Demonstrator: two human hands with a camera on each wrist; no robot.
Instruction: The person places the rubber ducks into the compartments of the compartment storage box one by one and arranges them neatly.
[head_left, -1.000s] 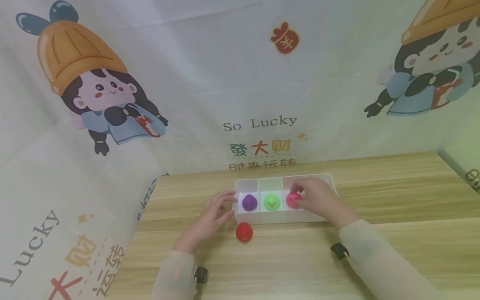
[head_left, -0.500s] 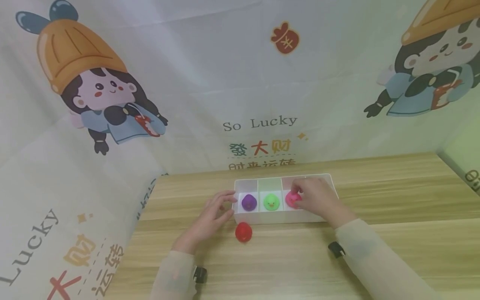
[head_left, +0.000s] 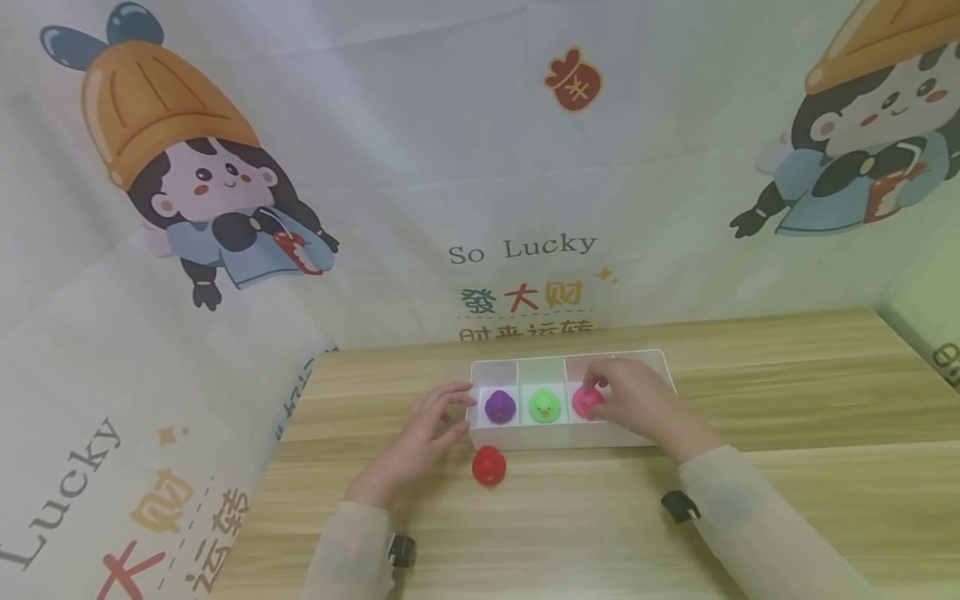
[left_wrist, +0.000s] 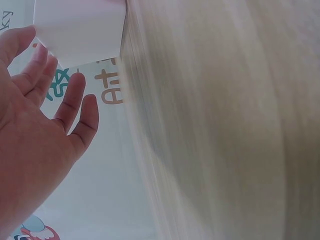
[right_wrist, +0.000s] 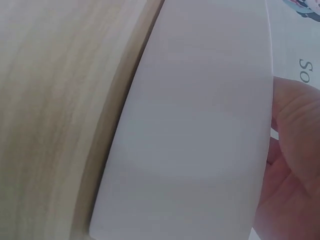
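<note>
In the head view, my right hand (head_left: 637,400) reaches over the right part of a white divided box (head_left: 517,437) and pinches a pink toy duck (head_left: 582,405) between thumb and fingers. A purple toy duck (head_left: 500,407) sits in the leftmost compartment, and a green one (head_left: 544,406) in the compartment beside it. My left hand (head_left: 429,429) is at the box's left end, its fingers loosely bent and the tips at the wall (left_wrist: 82,35). From the right wrist view, the box's front wall (right_wrist: 185,125) hides the pink duck and my fingertips.
A red toy duck (head_left: 489,466) stands on the wooden table (head_left: 555,533), just in front of the box's left part. Behind the table hangs a printed cloth (head_left: 390,183) with cartoon figures and lettering. A black strap (head_left: 680,506) is on the right wrist.
</note>
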